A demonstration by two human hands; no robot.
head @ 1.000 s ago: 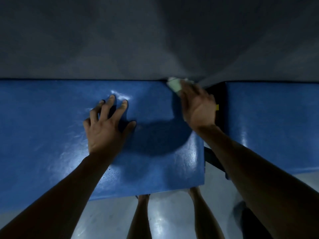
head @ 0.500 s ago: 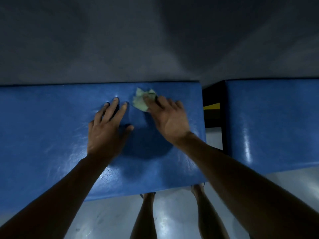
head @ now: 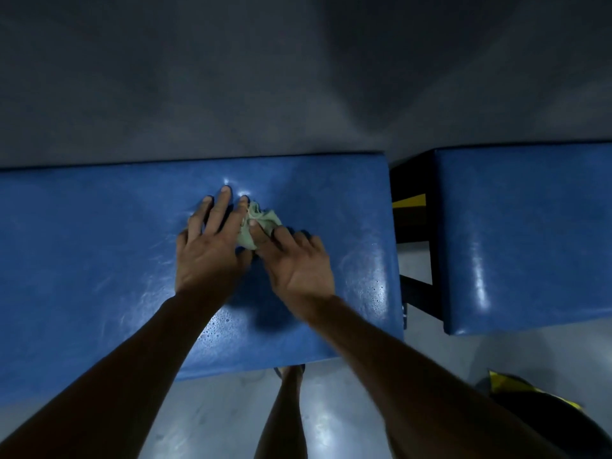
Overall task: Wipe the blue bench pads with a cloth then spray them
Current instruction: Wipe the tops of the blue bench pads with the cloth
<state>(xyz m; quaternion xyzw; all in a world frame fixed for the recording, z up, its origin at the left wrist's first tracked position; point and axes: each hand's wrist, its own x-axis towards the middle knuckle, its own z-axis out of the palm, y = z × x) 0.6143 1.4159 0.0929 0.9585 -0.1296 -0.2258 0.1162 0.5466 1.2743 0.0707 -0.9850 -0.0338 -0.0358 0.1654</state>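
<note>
Right grip [head: 291,260] pressing down on a crumpled pale green cloth [head: 260,228], fingers [head: 265,235] laid over its near edge and lightly bent, palm low against the blue pad [head: 99,260]. Most of cloth bunched beyond and to the left of those fingertips, sticking out toward the far edge of the pad. Hard to tell whether cloth is pinched or only pushed flat under the fingers. Left grip [head: 210,250] spread wide and flat on the same pad, fingers straight and fanned, holding nothing. Left index finger lying just beside the cloth, apparently touching its left side. Both hands close together near the middle of the pad, nearer its far edge than its near one. Pad surface glossy, with small droplets [head: 225,326] speckled below the left wrist and along the right-hand border near the corner. Second blue pad [head: 530,243] to the right, apart from the first, separated by a gap showing a dark frame [head: 417,286] with a yellow strip [head: 409,201]. Grey floor [head: 331,419] below the near edge, with bare legs [head: 281,415] visible between the forearms. Dark object with yellow markings [head: 530,402] at lower right, too dim to identify. Grey wall [head: 298,77] behind the pads.
</note>
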